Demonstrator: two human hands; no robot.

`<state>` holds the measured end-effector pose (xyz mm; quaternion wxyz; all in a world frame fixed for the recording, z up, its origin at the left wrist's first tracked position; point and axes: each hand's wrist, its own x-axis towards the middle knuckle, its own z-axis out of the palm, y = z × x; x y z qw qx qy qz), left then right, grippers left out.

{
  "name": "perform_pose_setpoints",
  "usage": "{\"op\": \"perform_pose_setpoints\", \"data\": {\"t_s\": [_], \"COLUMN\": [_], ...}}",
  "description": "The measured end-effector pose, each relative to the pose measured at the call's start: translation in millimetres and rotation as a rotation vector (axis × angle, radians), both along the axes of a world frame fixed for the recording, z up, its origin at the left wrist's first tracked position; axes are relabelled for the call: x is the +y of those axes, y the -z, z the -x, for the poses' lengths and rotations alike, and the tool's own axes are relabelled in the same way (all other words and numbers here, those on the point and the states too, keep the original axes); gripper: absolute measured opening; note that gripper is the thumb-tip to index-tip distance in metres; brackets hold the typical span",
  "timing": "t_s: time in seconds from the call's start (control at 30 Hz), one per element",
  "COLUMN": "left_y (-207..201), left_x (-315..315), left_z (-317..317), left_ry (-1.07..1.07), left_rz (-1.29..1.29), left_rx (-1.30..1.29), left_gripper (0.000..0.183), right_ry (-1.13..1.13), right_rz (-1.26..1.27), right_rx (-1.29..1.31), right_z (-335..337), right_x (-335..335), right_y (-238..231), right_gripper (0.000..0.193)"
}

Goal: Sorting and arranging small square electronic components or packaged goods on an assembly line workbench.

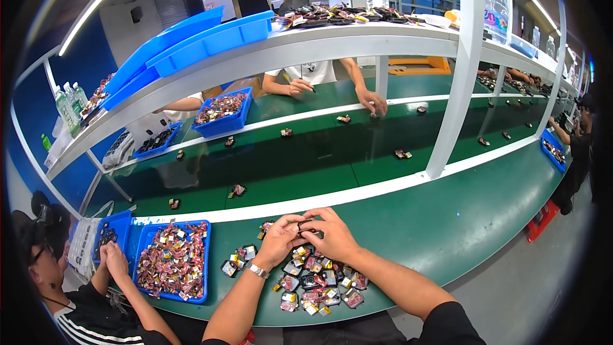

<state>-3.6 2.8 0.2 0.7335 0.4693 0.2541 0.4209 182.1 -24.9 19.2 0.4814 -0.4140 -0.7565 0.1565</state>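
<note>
In front of me, my left hand [280, 241] and my right hand [333, 236] meet over the green bench. Their fingers are pinched around a small black casing [306, 225], mostly covered by the fingertips. Just below lies a loose pile of small electronic units [320, 284], with black casings, red circuit boards and silver battery cells with yellow tape. Several similar units [237, 259] lie left of my left wrist, and another [263, 229] is partly hidden beside that hand.
A blue tray [206, 262] full of units stands at left, near a co-worker's hands [115, 262]. Beyond a white rail [357, 193], a green conveyor belt [319, 169] carries scattered units. A white post [456, 83] supports the overhead shelf. Another person's hand [371, 99] reaches over the far side.
</note>
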Motion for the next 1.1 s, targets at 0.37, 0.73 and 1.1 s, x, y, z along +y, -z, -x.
{"op": "perform_pose_setpoints", "data": {"t_s": [0.37, 0.73, 1.1], "left_y": [3, 3, 6], "left_x": [1, 1, 2], "left_z": [1, 0, 1], "left_ry": [-0.011, -0.035, -0.004], "left_rz": [-0.01, -0.05, -0.041], "left_rx": [0.023, -0.002, -0.092], "left_gripper": [0.024, 0.022, 0.019], "right_ry": [0.037, -0.002, 0.034], "right_rz": [0.032, -0.105, -0.074], "right_rx": [0.022, -0.033, 0.085], "right_z": [3, 3, 7], "right_x": [-1, -5, -2], "right_y": [3, -10, 3], "right_gripper": [0.012, 0.017, 0.017]}}
